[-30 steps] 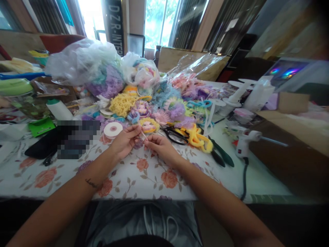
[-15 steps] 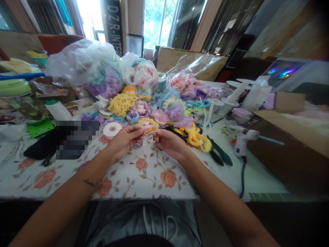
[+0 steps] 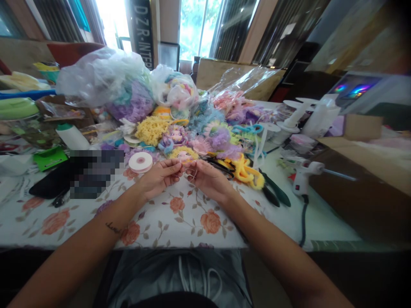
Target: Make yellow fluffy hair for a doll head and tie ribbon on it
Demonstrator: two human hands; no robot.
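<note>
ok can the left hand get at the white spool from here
Probably yes: the white spool lies right beside the left hand with nothing seen on top of it, though that hand's fingers seem busy pinching a thin pale strand.

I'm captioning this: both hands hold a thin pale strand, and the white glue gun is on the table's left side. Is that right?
The side is wrong: the head view shows the white glue gun on the right side of the table. The left hand and right hand do hold a thin pale strand.
</note>
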